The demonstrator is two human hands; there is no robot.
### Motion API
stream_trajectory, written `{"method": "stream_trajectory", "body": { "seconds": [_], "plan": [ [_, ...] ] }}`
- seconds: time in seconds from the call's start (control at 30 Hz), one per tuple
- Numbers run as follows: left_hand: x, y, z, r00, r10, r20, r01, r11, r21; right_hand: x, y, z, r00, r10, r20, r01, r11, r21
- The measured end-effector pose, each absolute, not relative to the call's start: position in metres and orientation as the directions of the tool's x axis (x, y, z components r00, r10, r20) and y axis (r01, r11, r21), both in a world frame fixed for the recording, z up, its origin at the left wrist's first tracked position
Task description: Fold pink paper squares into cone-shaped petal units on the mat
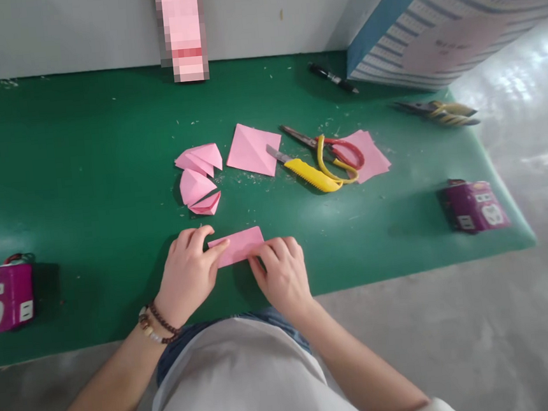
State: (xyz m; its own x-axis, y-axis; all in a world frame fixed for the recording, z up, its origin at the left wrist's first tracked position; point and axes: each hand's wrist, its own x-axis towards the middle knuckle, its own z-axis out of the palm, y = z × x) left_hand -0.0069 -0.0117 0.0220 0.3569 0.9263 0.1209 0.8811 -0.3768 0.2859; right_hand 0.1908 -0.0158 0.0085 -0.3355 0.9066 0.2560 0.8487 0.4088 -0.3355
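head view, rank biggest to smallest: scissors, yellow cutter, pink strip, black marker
Scissors and yellow cutter: about alike, so not ranked.
Pink strip: next, though it lies nearer the camera, so this is unsure.
Black marker: smallest as it looks.

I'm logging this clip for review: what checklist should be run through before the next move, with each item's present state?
Both hands on the paper: ok. The left hand and right hand both touch the pink paper strip.
Strip's folds crisp: cannot tell from this view.
Yellow utility knife away from the hands: ok. It lies up the green mat, blade showing.
Red-handled scissors away from the hands: ok. They lie beyond the knife.
Folded pink paper pieces apart from the strip: ok.
Mat free of paper scraps: not ok. Small scraps are scattered on it.
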Motion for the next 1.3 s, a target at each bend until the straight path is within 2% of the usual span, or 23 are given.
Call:
{"method": "stream_trajectory", "body": {
  "seconds": [0.1, 0.47, 0.53, 0.6, 0.7, 0.77, 0.83, 0.93, 1.07, 1.17, 1.3],
  "plan": [
    [-0.009, -0.011, 0.023, 0.383, 0.918, 0.101, 0.880, -0.396, 0.261, 0.177, -0.019, 0.004, -0.369, 0.902, 0.226, 0.852, 0.425, -0.307],
    [-0.014, -0.007, 0.026, 0.420, 0.906, 0.052, 0.873, -0.419, 0.248, 0.140, -0.027, -0.001, -0.461, 0.861, 0.217, 0.783, 0.509, -0.356],
    [-0.014, -0.007, 0.025, 0.415, 0.907, 0.068, 0.871, -0.418, 0.258, 0.135, -0.029, 0.000, -0.468, 0.860, 0.202, 0.759, 0.508, -0.406],
    [-0.014, -0.007, 0.026, 0.414, 0.907, 0.071, 0.868, -0.418, 0.268, 0.139, -0.027, 0.004, -0.461, 0.862, 0.209, 0.703, 0.499, -0.508],
    [-0.014, -0.006, 0.027, 0.414, 0.908, 0.063, 0.864, -0.414, 0.288, 0.167, -0.017, 0.013, -0.367, 0.896, 0.250, 0.629, 0.438, -0.642],
    [-0.013, -0.005, 0.028, 0.411, 0.910, 0.061, 0.857, -0.408, 0.315, 0.192, -0.007, 0.016, -0.216, 0.943, 0.254, 0.702, 0.330, -0.631],
    [-0.013, -0.003, 0.028, 0.406, 0.911, 0.065, 0.847, -0.402, 0.347, 0.211, 0.000, 0.015, -0.152, 0.965, 0.213, 0.762, 0.252, -0.597],
    [-0.010, -0.002, 0.027, 0.414, 0.908, 0.072, 0.829, -0.408, 0.382, 0.220, 0.002, 0.011, -0.200, 0.964, 0.178, 0.765, 0.267, -0.586],
    [-0.003, -0.005, 0.030, 0.425, 0.899, 0.106, 0.821, -0.432, 0.373, 0.212, -0.006, 0.012, -0.160, 0.967, 0.198, 0.717, 0.251, -0.651],
    [0.007, -0.010, 0.033, 0.433, 0.883, 0.180, 0.819, -0.469, 0.331, 0.208, -0.016, 0.017, -0.166, 0.950, 0.265, 0.706, 0.302, -0.640],
    [0.019, -0.017, 0.033, 0.428, 0.851, 0.305, 0.817, -0.509, 0.270, 0.206, -0.032, 0.024, -0.235, 0.893, 0.383, 0.703, 0.428, -0.568]
  ]
}}
